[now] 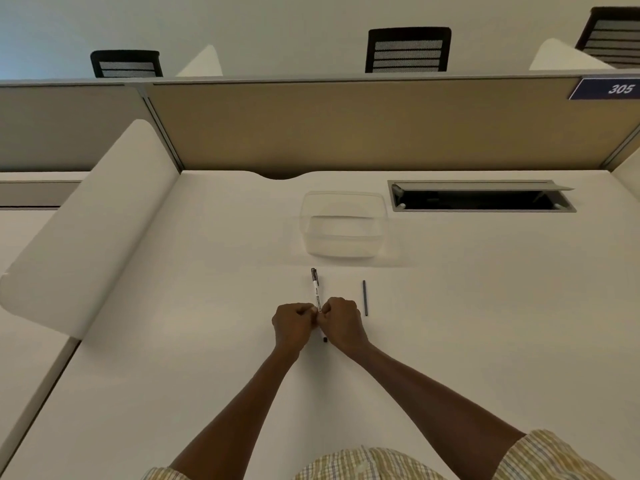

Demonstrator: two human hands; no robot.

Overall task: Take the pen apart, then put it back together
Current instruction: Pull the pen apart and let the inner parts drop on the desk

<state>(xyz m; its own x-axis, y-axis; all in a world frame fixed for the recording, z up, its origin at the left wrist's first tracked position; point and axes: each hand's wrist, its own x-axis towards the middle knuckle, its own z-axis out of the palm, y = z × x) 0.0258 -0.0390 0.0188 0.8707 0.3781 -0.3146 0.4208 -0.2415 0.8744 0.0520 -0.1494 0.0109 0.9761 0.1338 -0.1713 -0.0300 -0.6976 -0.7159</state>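
white desk [173, 341]: two hands [320, 322] gripping one pen [316, 289], one refill [365, 297] beside.

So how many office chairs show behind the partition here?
3: one chair back at far left, one right of centre, one cut off at the right edge. Only their backs show; others may be hidden behind the partition.

A white desk [207, 341] carries a clear plastic container [343, 223] near its far edge, with a thin dark refill rod [365, 297] lying nearer than the container and slightly right, and a small black cap piece [325, 339] nearer still.
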